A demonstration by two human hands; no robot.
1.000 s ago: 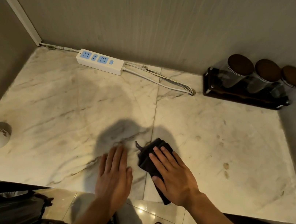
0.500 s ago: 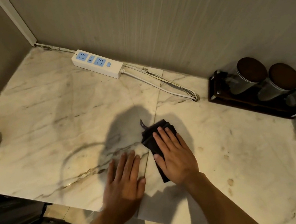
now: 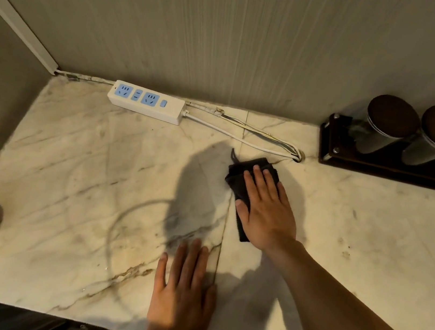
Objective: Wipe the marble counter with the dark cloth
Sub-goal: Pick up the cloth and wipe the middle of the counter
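While the right hand (image 3: 267,209) presses the dark cloth (image 3: 248,180) flat under spread fingers (image 3: 260,181) mid-desk (image 3: 74,171) and the left hand (image 3: 182,289) braces near, open and empty, wiping is underway; the next stroke must stop short of the far cable (image 3: 243,137).

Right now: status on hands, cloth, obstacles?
Right hand flat on dark cloth, pressing it to marble counter. Left hand flat, empty. Cable just beyond the cloth.

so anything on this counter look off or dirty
Yes. A faint ring-shaped mark sits on the marble counter left of the left hand, and brownish spots lie right of the right hand, which presses the dark cloth. Nothing looks spilled or broken.
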